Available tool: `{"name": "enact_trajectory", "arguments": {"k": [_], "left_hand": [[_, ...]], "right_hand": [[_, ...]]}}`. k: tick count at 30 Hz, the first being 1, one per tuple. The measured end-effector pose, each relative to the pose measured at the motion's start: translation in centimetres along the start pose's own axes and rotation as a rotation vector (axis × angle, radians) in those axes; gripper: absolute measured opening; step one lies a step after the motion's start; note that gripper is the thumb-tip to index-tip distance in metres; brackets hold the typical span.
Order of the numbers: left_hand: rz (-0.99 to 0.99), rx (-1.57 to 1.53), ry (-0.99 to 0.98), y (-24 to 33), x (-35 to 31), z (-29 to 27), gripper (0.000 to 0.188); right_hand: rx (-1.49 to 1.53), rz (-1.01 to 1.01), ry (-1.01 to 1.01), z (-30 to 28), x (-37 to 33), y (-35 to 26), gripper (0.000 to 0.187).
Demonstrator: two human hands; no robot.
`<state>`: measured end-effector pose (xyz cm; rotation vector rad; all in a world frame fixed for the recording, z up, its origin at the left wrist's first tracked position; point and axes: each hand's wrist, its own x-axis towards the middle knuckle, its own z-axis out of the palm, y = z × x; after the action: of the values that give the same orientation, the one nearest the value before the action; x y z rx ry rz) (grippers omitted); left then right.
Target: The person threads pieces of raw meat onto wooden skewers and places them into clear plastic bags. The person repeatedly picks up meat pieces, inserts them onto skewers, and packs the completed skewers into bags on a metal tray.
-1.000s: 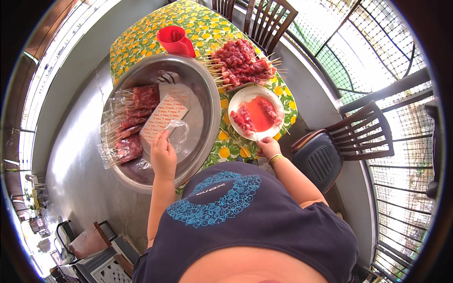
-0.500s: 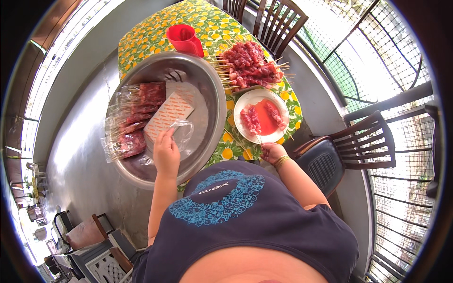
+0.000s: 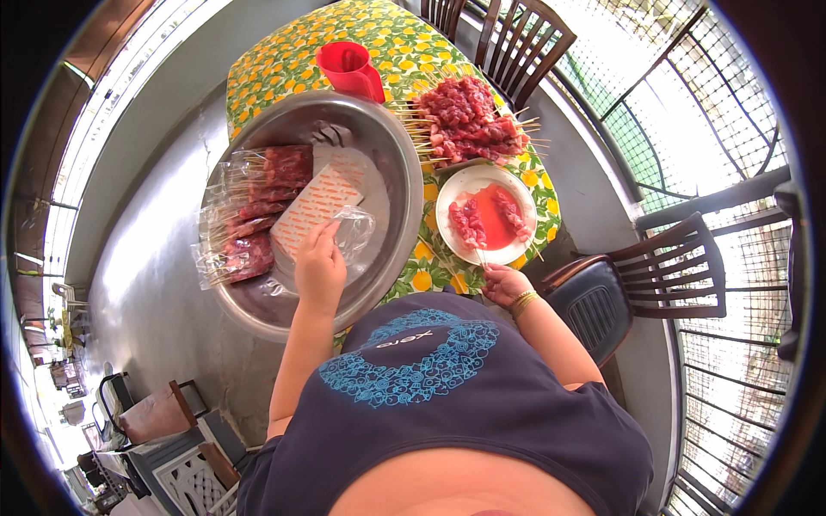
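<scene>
My left hand (image 3: 321, 268) is over the big steel basin (image 3: 415, 185), its fingers pinching a clear plastic bag (image 3: 356, 230). Beside those fingers, inside the basin, lies a white packet with orange print (image 3: 320, 202). Bagged meat skewers (image 3: 280, 185) fill the basin's left side. At the near rim of a white plate (image 3: 449, 191), my right hand (image 3: 506, 286) grips the stick end of a meat skewer (image 3: 469, 225); its meat rests in the plate. A second skewer (image 3: 511, 213) lies to the right in the plate's red liquid.
Behind the plate, raw meat skewers (image 3: 469, 120) are heaped high, sticks poking out both sides. A red pitcher (image 3: 351, 73) stands beyond the basin on the lemon-patterned tablecloth (image 3: 288, 56). Dark wooden chairs (image 3: 667, 267) stand to the right and at the far right.
The whole scene has shifted slightly rightward in the picture. Both hands keep their holds on the plastic bag and the skewer, with little movement.
</scene>
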<state>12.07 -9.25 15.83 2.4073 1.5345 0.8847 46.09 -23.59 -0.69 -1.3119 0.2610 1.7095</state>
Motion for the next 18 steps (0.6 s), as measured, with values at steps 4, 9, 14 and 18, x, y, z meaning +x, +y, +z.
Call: {"name": "enact_trajectory", "arguments": {"k": [4,9,14,18], "left_hand": [[0.086,0.068,0.006,-0.1,1.1,0.4,0.04],[0.25,0.173,0.026,0.6,3.7,2.1,0.049],[0.278,0.183,-0.069,2.7,5.9,3.9,0.046],[0.31,0.211,-0.135,4.4,7.3,5.5,0.048]], "right_hand": [[-0.234,-0.074,-0.011,0.1,-0.8,-0.7,0.019],[-0.233,-0.017,-0.14,0.0,-1.9,-2.2,0.016],[-0.143,-0.037,-0.182,1.2,-6.9,-4.2,0.016],[-0.16,-0.11,-0.308,2.9,-12.4,-6.4,0.021]]}}
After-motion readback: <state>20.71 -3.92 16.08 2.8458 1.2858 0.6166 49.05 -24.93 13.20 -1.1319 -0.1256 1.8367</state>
